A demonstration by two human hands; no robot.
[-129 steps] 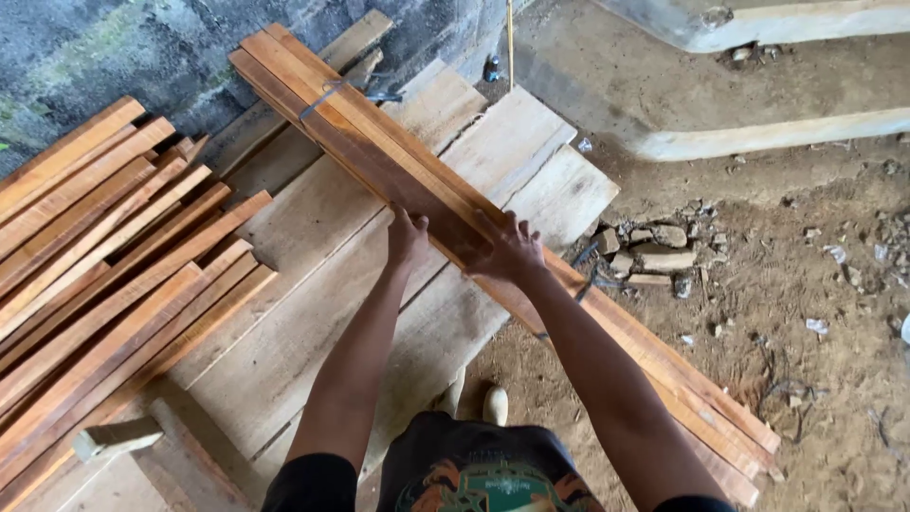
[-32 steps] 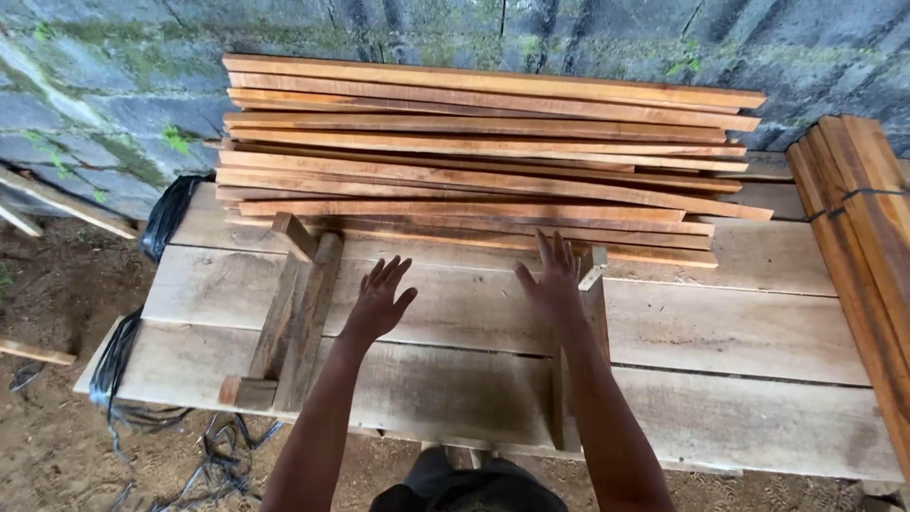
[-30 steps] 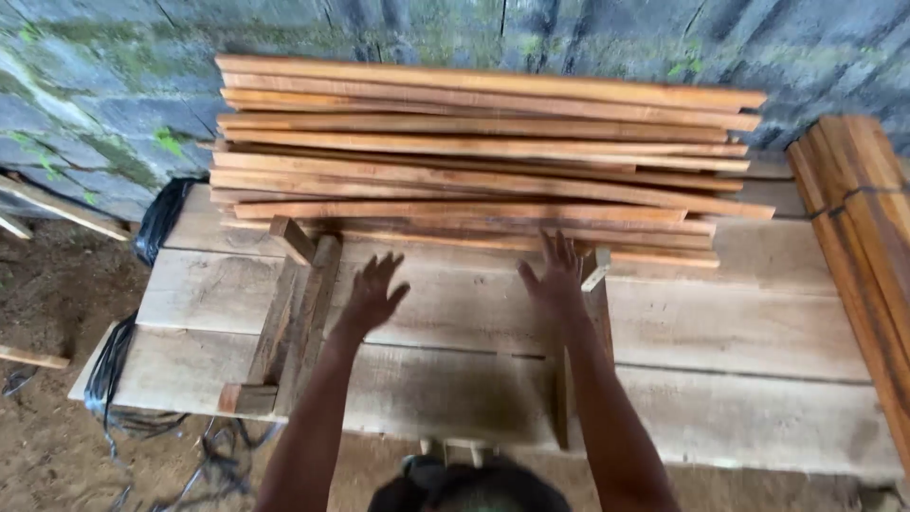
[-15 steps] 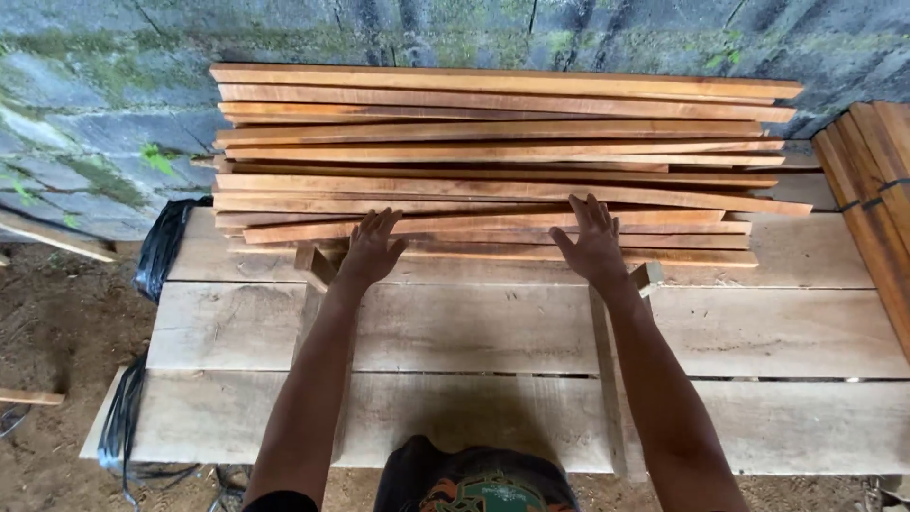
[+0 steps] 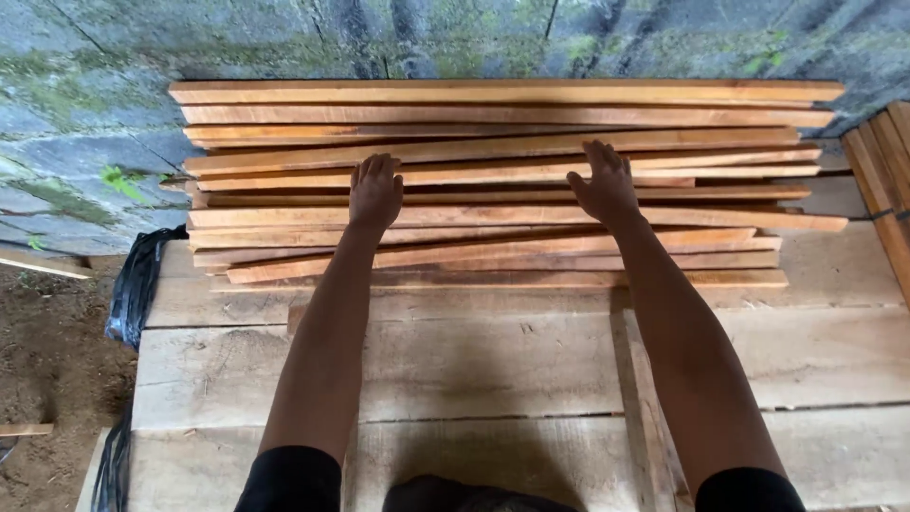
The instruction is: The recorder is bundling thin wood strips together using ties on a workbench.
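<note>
Here both hands (image 5: 376, 192) (image 5: 601, 182) press reddish slats (image 5: 502, 171).

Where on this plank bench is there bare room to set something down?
Bare pale bench planks lie between the forearms, below the stack of reddish wooden slats. Another patch sits right of the right forearm. The left hand and right hand rest on the crowded stack.
</note>
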